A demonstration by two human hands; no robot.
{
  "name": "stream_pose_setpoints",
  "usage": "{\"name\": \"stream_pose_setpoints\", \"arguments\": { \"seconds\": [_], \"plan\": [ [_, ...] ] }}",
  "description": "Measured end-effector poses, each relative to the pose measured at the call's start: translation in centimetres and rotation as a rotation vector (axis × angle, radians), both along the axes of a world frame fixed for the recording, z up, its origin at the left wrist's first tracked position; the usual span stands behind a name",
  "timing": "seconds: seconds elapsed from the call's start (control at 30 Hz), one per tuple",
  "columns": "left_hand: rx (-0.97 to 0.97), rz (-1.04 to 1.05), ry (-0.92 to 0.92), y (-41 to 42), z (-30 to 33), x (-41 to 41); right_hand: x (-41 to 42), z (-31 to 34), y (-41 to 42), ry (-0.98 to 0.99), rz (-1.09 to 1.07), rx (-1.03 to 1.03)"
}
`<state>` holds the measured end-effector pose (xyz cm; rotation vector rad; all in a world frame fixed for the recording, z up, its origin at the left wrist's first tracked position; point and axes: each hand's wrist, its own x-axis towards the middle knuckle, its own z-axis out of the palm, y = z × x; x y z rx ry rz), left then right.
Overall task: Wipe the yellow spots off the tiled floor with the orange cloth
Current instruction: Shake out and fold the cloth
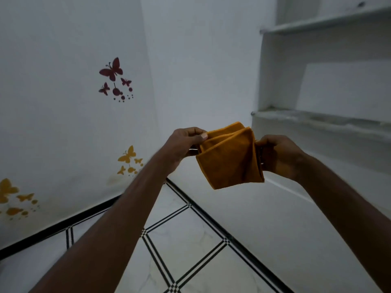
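Cloth (229, 157) pinched between both hands' fingers (197, 137).

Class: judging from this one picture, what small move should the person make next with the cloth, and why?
Probably lower the orange cloth toward the tiled floor. Both the left hand and the right hand hold it folded in mid-air, well above the tiles, so no wiping can start. No yellow spots show on the visible tiles.

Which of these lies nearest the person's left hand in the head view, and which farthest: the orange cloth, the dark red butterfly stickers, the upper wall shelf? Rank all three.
1. Orange cloth: pinched in the left hand itself.
2. Dark red butterfly stickers: up on the left wall.
3. Upper wall shelf: top right, beyond the right hand.
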<state>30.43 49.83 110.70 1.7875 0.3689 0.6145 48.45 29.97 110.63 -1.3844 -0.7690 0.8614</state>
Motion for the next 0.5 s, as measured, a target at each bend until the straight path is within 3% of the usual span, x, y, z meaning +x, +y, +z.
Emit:
{"name": "stream_pose_setpoints", "arguments": {
  "seconds": [0.33,0.43,0.5],
  "plan": [
    [0.165,0.045,-0.092,-1.9,6.6,4.1,4.4,5.3,-2.5,0.000,0.146,-0.011],
    [0.139,0.085,-0.152,-2.1,6.9,5.1,5.1,6.2,-1.8,-0.036,0.127,0.042],
    [0.024,0.099,-0.231,-1.9,6.2,5.8,5.4,6.5,-0.8,-0.069,0.107,0.095]
  ]
}}
